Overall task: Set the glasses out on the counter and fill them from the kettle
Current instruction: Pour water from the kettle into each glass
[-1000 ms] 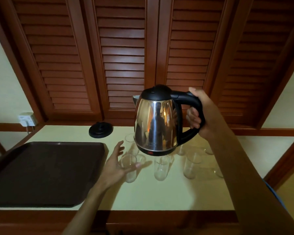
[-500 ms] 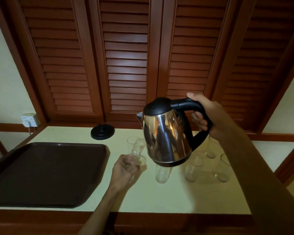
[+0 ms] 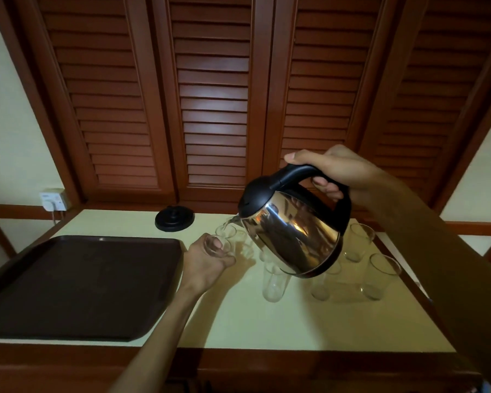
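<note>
A person's right hand grips a tilted steel kettle by its handle; left hand wraps a glass at the spout; no legible writing.

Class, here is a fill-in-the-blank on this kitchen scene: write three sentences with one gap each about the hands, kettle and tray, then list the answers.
1. The right hand tilts the kettle by its black ____.
2. The left hand grips a ____ below the spout.
3. The dark tray lies to the ____ of the glasses.

Answers: handle; glass; left
</note>
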`<state>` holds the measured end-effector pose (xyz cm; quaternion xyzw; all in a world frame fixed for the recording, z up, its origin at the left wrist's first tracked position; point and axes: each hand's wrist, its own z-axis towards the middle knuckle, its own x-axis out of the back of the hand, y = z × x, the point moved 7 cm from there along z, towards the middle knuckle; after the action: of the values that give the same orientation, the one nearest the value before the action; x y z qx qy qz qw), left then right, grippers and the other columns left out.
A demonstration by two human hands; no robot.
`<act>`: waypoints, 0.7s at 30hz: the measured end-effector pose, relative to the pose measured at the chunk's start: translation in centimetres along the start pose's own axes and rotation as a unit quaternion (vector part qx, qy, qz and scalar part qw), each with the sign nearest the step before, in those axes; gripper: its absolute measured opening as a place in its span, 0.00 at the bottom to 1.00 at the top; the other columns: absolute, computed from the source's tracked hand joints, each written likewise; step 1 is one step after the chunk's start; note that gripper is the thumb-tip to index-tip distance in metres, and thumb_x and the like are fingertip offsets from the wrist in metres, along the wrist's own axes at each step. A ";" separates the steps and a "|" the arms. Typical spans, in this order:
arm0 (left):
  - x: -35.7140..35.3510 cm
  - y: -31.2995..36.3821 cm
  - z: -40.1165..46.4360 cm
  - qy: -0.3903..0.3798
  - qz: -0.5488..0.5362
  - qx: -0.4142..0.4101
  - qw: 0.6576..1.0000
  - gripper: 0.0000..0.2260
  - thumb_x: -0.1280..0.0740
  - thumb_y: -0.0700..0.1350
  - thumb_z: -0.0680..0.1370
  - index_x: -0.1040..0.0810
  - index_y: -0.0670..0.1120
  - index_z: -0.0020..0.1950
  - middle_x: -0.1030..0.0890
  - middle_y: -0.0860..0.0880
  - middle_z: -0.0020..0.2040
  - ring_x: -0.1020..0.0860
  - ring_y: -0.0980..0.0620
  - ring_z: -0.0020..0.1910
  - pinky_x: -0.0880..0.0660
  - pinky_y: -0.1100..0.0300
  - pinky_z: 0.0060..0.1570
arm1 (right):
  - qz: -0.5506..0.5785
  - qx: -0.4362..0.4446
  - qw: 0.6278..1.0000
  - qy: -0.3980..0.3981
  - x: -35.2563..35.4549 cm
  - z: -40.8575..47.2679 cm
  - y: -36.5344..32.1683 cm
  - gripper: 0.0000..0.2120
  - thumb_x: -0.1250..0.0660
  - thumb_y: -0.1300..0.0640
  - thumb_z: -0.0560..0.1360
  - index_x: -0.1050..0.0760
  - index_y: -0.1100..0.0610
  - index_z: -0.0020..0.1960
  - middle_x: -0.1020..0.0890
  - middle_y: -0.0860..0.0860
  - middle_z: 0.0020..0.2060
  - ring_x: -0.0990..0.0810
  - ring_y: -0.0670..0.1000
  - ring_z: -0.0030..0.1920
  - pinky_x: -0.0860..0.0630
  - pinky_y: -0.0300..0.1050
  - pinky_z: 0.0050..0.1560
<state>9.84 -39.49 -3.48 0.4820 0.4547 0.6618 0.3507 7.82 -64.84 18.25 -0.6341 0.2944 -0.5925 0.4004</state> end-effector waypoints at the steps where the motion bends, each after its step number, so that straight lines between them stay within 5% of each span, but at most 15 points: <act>1: 0.1 0.0 0.0 0.000 0.011 0.000 1.000 0.17 0.17 0.42 0.64 0.21 0.43 0.44 0.15 0.51 0.38 0.19 0.53 0.36 0.24 0.62 0.38 | -0.010 0.004 1.000 -0.003 0.0 0.1 -0.2 0.28 0.27 0.36 0.71 0.26 0.60 0.32 0.33 0.52 0.23 0.37 0.50 0.21 0.37 0.39 0.23; 5: 0.2 -0.1 0.0 -0.003 0.001 0.009 1.000 0.16 0.17 0.43 0.63 0.23 0.45 0.42 0.16 0.52 0.36 0.20 0.53 0.35 0.24 0.61 0.39 | -0.028 0.007 1.000 -0.006 0.1 0.3 -0.9 0.28 0.27 0.38 0.72 0.26 0.62 0.31 0.33 0.51 0.22 0.37 0.49 0.21 0.37 0.38 0.22; 9: 0.5 -0.5 0.0 -0.004 0.006 0.017 1.000 0.16 0.17 0.43 0.64 0.23 0.47 0.41 0.16 0.51 0.37 0.19 0.53 0.37 0.23 0.59 0.41 | -0.008 0.016 1.000 -0.006 0.3 0.4 -1.3 0.31 0.25 0.40 0.72 0.19 0.70 0.51 0.32 0.51 0.24 0.37 0.50 0.24 0.38 0.37 0.21; 15: 0.9 -1.0 -0.3 0.003 0.007 0.028 1.000 0.15 0.19 0.42 0.66 0.22 0.42 0.45 0.17 0.50 0.37 0.20 0.51 0.37 0.26 0.61 0.36 | 0.000 0.016 1.000 0.002 1.0 0.4 -1.8 0.37 0.25 0.40 0.71 0.23 0.74 0.58 0.31 0.51 0.24 0.37 0.48 0.22 0.37 0.37 0.20; 21: 0.7 -1.4 -1.0 -0.008 0.013 0.028 1.000 0.13 0.20 0.39 0.67 0.21 0.40 0.45 0.18 0.51 0.36 0.22 0.53 0.35 0.29 0.68 0.31 | 0.010 0.007 1.000 0.002 1.4 -0.1 -2.4 0.22 0.25 0.41 0.72 0.17 0.61 0.49 0.31 0.48 0.22 0.37 0.47 0.22 0.40 0.38 0.21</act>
<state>8.75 -38.65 -4.73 0.5024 0.4636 0.6500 0.3319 7.66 -64.83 21.00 -0.6268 0.2974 -0.5919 0.4104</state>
